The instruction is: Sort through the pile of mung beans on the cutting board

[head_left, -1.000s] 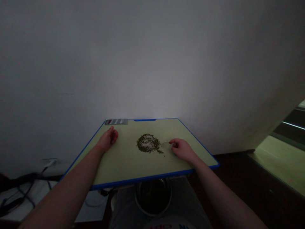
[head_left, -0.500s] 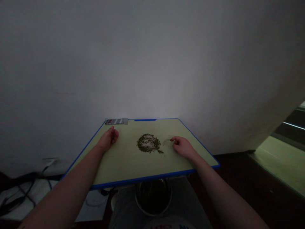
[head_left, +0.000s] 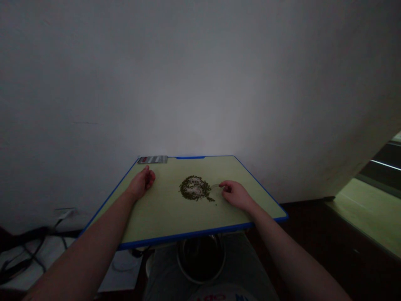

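Note:
A round pile of small green beans mixed with white grains (head_left: 191, 188) lies at the middle of the pale yellow folding table (head_left: 163, 217). My right hand (head_left: 235, 194) is just right of the pile, its thumb and forefinger pinched on a thin, clear curved piece (head_left: 214, 186). The far end of that piece reaches the pile's right edge; its exact kind is too faint to tell. My left hand (head_left: 142, 182) rests near the table's left side, fingers curled in a loose fist, with nothing seen in it.
A phone (head_left: 152, 159) lies at the far left corner. The wall (head_left: 200, 83) stands behind the blue-edged table. Below the near edge, a metal bowl (head_left: 201, 259) sits between my legs. Black cables (head_left: 34, 246) lie low at the left.
My right hand has moved left, bringing the thin curved piece to the pile's right edge. My left hand stays in place.

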A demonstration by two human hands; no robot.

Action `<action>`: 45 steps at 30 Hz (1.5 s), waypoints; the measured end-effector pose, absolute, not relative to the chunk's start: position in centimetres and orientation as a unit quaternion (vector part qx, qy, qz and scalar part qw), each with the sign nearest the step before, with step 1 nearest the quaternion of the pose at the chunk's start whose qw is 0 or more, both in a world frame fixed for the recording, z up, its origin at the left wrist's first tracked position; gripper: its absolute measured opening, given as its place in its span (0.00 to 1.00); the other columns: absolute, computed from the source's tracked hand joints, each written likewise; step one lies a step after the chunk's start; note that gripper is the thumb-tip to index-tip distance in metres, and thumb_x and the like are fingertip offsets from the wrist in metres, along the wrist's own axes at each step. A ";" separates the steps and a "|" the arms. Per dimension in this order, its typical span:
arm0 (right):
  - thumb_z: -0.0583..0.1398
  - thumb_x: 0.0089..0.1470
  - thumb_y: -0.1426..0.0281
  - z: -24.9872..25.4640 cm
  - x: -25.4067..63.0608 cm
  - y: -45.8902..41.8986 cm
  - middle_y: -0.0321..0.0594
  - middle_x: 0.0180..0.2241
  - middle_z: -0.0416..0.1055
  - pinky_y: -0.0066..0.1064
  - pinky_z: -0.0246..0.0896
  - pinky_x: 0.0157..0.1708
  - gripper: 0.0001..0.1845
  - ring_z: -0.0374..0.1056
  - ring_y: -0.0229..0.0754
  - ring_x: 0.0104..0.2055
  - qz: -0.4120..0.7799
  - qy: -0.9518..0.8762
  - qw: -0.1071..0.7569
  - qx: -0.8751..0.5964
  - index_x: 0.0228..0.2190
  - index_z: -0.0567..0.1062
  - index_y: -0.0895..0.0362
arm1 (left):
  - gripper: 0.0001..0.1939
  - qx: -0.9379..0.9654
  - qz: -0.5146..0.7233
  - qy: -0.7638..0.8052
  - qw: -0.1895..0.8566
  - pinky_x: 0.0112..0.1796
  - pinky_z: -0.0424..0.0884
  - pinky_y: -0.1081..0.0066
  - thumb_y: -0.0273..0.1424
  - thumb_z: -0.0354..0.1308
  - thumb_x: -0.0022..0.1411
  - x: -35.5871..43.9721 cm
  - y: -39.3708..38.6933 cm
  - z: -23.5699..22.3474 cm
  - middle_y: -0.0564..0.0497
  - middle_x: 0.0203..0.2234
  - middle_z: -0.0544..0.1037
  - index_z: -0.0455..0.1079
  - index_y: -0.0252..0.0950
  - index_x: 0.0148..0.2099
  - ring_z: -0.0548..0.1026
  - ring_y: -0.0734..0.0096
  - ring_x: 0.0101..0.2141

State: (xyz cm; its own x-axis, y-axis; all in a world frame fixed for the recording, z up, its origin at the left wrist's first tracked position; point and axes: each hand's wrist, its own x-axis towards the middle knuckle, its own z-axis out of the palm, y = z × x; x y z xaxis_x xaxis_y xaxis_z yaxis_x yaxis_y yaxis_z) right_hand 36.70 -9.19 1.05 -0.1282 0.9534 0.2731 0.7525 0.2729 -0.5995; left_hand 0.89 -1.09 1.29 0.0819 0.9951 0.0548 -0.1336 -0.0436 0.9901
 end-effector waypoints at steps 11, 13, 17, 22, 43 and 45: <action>0.54 0.39 0.75 0.9 38.1 -9.2 0.35 0.23 0.67 0.23 0.49 0.23 0.16 0.60 0.33 0.23 0.154 -0.690 0.323 -0.629 0.34 0.72 0.58 | 0.23 0.500 0.523 0.434 0.537 0.11 0.46 0.77 0.48 0.43 0.53 0.8 -0.9 1.2 0.55 0.09 0.60 0.60 0.34 0.19 0.54 0.82 0.09; 0.54 0.39 0.75 1.0 37.5 -9.2 0.34 0.22 0.67 0.23 0.49 0.22 0.16 0.59 0.33 0.23 0.158 -0.696 0.320 -0.623 0.34 0.72 0.58 | 0.23 0.503 0.520 0.434 0.537 0.11 0.45 0.77 0.48 0.43 0.53 0.8 -0.8 1.1 0.55 0.08 0.59 0.60 0.34 0.19 0.54 0.82 0.09; 0.54 0.38 0.77 1.1 36.4 -9.2 0.34 0.21 0.67 0.23 0.49 0.23 0.17 0.60 0.33 0.23 0.165 -0.711 0.316 -0.605 0.34 0.72 0.58 | 0.23 0.502 0.518 0.438 0.537 0.11 0.46 0.77 0.47 0.42 0.53 0.8 -0.8 1.1 0.55 0.09 0.59 0.60 0.35 0.19 0.54 0.82 0.10; 0.54 0.37 0.77 1.2 36.8 -9.4 0.35 0.23 0.68 0.24 0.50 0.24 0.17 0.60 0.33 0.23 0.151 -0.699 0.312 -0.626 0.34 0.72 0.58 | 0.24 0.506 0.519 0.439 0.531 0.12 0.46 0.76 0.48 0.42 0.53 0.8 -0.8 1.1 0.55 0.08 0.58 0.60 0.35 0.18 0.53 0.82 0.10; 0.54 0.38 0.77 0.4 38.2 -9.2 0.35 0.23 0.69 0.23 0.50 0.24 0.16 0.61 0.33 0.23 0.149 -0.655 0.328 -0.664 0.34 0.72 0.59 | 0.23 0.503 0.523 0.432 0.535 0.12 0.46 0.78 0.48 0.43 0.53 0.8 -0.9 1.1 0.55 0.09 0.59 0.61 0.34 0.19 0.55 0.83 0.10; 0.54 0.39 0.76 0.5 38.6 -9.4 0.35 0.22 0.69 0.23 0.50 0.23 0.16 0.61 0.33 0.22 0.148 -0.645 0.332 -0.672 0.34 0.72 0.59 | 0.23 0.503 0.523 0.430 0.537 0.11 0.46 0.78 0.47 0.43 0.53 0.8 -0.9 1.2 0.55 0.09 0.59 0.61 0.34 0.19 0.55 0.83 0.10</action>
